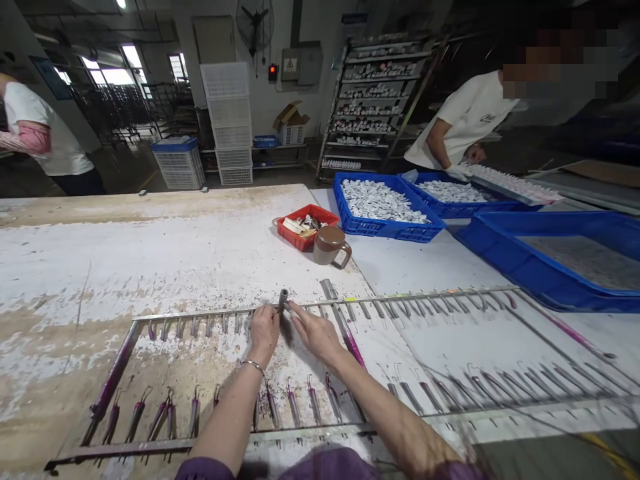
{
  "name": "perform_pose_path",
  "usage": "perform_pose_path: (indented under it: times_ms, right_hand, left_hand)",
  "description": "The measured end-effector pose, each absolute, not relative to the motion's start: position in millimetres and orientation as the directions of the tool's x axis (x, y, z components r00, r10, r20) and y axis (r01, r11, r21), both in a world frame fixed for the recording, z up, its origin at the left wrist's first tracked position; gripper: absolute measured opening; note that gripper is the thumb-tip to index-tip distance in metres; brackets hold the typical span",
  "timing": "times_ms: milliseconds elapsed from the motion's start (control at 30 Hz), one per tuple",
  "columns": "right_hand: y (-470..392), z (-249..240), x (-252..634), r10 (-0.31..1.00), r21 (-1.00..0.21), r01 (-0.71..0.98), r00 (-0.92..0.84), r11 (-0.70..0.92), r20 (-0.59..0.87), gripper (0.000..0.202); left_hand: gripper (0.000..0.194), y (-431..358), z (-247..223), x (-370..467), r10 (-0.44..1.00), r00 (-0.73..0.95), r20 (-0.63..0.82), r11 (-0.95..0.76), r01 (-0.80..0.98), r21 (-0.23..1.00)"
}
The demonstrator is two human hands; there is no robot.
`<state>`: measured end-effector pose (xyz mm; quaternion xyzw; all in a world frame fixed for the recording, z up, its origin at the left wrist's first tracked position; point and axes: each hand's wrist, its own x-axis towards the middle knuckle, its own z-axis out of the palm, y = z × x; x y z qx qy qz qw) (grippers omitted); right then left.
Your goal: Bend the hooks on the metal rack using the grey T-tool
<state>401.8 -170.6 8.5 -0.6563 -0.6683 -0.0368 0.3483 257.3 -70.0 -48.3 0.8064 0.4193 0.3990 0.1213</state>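
Note:
A long metal frame lies flat on the table, with grey and purple-stained hooked pegs along its two long rails. At its far rail, a short grey metal tube sticks up between my hands. My left hand is closed at the rail just left of the tube; what its fingertips grip is hidden. From the right, my right hand has its fingers closed at the tube, partly covering its lower part. A grey and purple crossbar of the frame runs just beyond my right hand.
Behind the frame stand a brown mug and a red basket of small items. Blue trays with white pieces and another blue tray are at right. A co-worker handles a loaded board; another person is far left.

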Motion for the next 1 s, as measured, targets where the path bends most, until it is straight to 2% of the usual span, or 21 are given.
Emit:
perform_pose_path:
  times_ms: [200,367,567,700,767,867,933,1000]
  right_hand:
    - [-171,17,404,0.677,-0.408,0.88,0.145,0.246,0.721,0.043]
    - [-167,2,409,0.814,-0.354,0.923,0.086,0.152,0.574,0.04]
    - [-173,13,405,0.684,-0.415,0.883,0.164,0.219,0.71,0.043]
    - [-170,9,403,0.818,-0.41,0.904,0.141,0.123,0.557,0.04]
    - [-172,12,407,0.839,-0.449,0.89,0.183,0.081,0.513,0.04]
    - [-176,20,413,0.739,-0.508,0.855,0.274,0.105,0.615,0.043]
    - [-177,18,415,0.684,-0.498,0.86,0.295,0.114,0.667,0.045]
    - [-176,11,413,0.73,-0.453,0.886,0.246,0.097,0.638,0.045]
  left_hand:
    - [0.018,-68,-53,258,0.764,0.306,0.568,-0.623,0.581,0.524]
    - [0.018,-68,-52,257,0.764,0.329,0.556,-0.628,0.576,0.523]
    - [0.016,-68,-51,258,0.796,0.309,0.52,-0.589,0.593,0.55]
    - [0.013,-69,-47,258,0.798,0.32,0.51,-0.588,0.599,0.544]
    - [0.014,-71,-44,257,0.795,0.339,0.503,-0.595,0.598,0.538]
    - [0.019,-72,-40,256,0.791,0.373,0.485,-0.605,0.593,0.531]
    - [0.021,-72,-38,256,0.79,0.388,0.475,-0.608,0.597,0.524]
    - [0.021,-73,-37,256,0.787,0.394,0.475,-0.612,0.601,0.515]
